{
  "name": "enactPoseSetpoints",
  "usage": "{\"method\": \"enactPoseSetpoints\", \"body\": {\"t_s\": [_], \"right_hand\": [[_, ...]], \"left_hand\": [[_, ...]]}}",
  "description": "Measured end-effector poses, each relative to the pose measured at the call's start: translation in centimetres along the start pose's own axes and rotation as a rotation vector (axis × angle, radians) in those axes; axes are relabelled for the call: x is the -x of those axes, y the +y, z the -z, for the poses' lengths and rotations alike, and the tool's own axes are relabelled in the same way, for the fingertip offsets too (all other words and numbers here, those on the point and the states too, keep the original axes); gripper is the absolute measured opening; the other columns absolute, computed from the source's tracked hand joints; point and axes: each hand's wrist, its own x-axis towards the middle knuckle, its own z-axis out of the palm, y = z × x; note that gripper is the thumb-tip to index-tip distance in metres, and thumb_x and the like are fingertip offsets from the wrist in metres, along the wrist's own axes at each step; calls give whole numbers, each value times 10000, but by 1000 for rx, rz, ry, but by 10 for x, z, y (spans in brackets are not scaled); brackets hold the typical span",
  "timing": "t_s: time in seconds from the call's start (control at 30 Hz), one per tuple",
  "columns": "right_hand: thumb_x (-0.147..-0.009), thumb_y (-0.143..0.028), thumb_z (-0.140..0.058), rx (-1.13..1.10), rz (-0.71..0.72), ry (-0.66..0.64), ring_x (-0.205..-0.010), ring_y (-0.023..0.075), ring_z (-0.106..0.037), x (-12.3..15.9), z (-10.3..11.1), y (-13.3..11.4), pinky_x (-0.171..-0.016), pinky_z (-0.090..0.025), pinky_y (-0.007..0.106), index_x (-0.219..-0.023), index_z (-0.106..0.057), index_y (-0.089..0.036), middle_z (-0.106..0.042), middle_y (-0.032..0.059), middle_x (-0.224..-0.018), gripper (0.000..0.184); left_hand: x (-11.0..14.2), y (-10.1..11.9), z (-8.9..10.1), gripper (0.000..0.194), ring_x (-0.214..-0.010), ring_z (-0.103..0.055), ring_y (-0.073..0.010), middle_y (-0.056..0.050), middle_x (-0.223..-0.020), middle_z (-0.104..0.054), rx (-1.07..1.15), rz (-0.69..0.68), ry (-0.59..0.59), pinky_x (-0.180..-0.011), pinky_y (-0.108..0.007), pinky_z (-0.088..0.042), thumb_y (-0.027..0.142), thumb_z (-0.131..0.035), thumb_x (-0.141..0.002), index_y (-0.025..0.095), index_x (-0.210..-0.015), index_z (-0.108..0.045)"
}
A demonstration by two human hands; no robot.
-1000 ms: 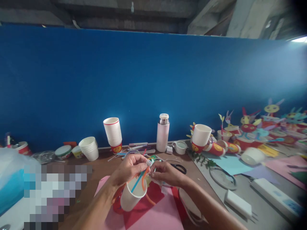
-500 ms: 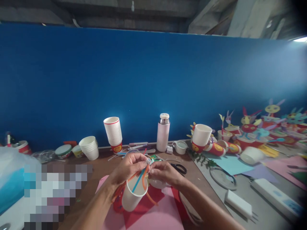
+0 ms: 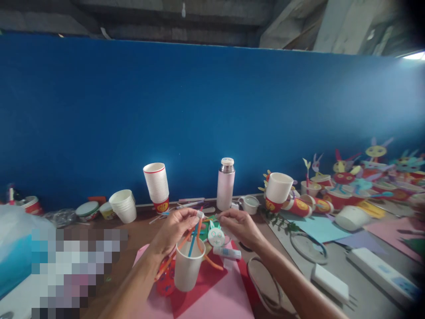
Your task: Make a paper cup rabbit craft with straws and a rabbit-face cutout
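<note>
A white paper cup (image 3: 187,272) stands upright in front of me. From its mouth rises a blue straw (image 3: 193,244), joined at its top to orange bendy strips (image 3: 212,264) that hang outside the cup, with a small white wrap (image 3: 200,214) around the joint. The fingers of my left hand (image 3: 177,228) pinch that joint. My right hand (image 3: 239,226) is apart from it to the right, thumb and forefinger pressed together; whatever is between them is too small to name. Below lie a white rabbit-face cutout (image 3: 216,235) and a glue stick (image 3: 227,253).
Pink paper (image 3: 212,303) and red paper (image 3: 212,279) lie under the cup. Behind are a cup stack (image 3: 156,184) and a pink thermos (image 3: 225,188). At right sit several cup crafts (image 3: 345,179), a power strip (image 3: 381,270) and a white adapter (image 3: 330,283).
My right hand has moved away from the joint, up and to the right. The cup now stands more upright, and the rabbit face and glue stick have come into view.
</note>
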Motion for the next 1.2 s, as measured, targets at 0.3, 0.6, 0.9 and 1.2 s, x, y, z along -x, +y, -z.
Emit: {"method": "enactPoseSetpoints", "body": {"t_s": [0.3, 0.6, 0.9, 1.2], "right_hand": [[-762, -341, -560, -53, 31, -22, -624, 123, -525, 5, -5, -12, -572, -397, 213, -716, -620, -153, -599, 13, -676, 203], [-752, -357, -563, 33, 30, 19, -600, 121, -515, 5, -10, -16, -551, -380, 207, -668, -618, -155, -589, 0, -623, 226], [-749, -444, -560, 84, 38, 56, -595, 122, -503, 6, -11, -17, -539, -362, 207, -639, -602, -157, -577, 1, -609, 311], [-750, -445, -557, 127, 50, 71, -630, 137, -521, 5, -11, -14, -578, -371, 222, -633, -601, -163, -588, 4, -624, 309]], "left_hand": [[-8, -22, -15, 224, -562, -559, -131, -19, -648, -636, -119, -123, 77, -518, -220, -410, 320, -633, -694, 134, -818, -641], [-3, -23, -23, 279, -560, -541, -132, -26, -679, -642, -206, -201, 123, -476, -200, -382, 370, -626, -697, 140, -852, -659], [-1, -22, -25, 282, -611, -563, -154, -40, -707, -644, -188, -189, 98, -516, -215, -417, 378, -620, -708, 134, -847, -645], [1, -19, -28, 276, -563, -542, -134, -25, -658, -634, -165, -180, 76, -498, -208, -385, 369, -630, -700, 132, -838, -662]]}}
